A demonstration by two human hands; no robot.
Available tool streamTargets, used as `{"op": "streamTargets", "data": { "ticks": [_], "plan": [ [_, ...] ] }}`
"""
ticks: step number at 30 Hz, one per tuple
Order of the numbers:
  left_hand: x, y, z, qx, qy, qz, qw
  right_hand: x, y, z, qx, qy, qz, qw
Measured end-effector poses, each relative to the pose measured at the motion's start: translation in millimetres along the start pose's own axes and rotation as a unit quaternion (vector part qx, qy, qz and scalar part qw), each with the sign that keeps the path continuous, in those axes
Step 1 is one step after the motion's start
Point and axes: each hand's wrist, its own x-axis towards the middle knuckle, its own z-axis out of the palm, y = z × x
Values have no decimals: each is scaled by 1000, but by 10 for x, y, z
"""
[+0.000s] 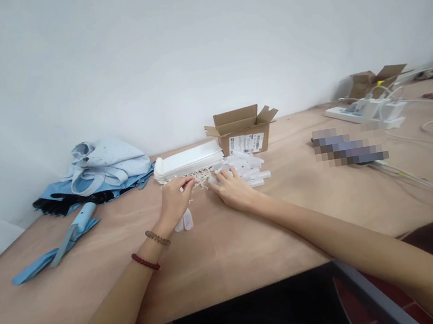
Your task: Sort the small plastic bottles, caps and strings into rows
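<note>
My left hand (175, 200) reaches forward over the wooden table (254, 243), its fingers pinched on a tangle of pale strings (201, 176) in front of a stack of white flat pouches (188, 161). Two small white tubes (184, 222) lie just under that hand's wrist side. My right hand (232, 188) rests palm down beside it, fingers curled toward the strings and touching a pile of several small clear tubes (249, 169). What the right fingers hold, if anything, is hidden. Bead bracelets (151, 250) sit on my left wrist.
An open cardboard box (242, 129) stands behind the tubes. A folded blue umbrella (95, 175) and its blue sleeve (56, 253) lie at the left. At the right are a power strip (364, 111) with white cables (429, 183), another small box (376, 80) and a blurred-out object (348, 147).
</note>
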Motion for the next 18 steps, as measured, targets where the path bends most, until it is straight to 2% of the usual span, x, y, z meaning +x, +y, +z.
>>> {"op": "streamTargets", "data": {
  "ticks": [2,5,14,18],
  "plan": [
    [-53,43,-19,36,2,68,997,-18,5,-59,29,4,19,999],
    [-67,73,-33,75,20,116,990,-41,21,-136,86,5,38,996],
    [-111,73,3,98,-7,178,979,-65,126,-157,218,65,86,970],
    [-122,153,0,94,-8,182,979,-75,131,-187,264,59,84,959]
  ]
}}
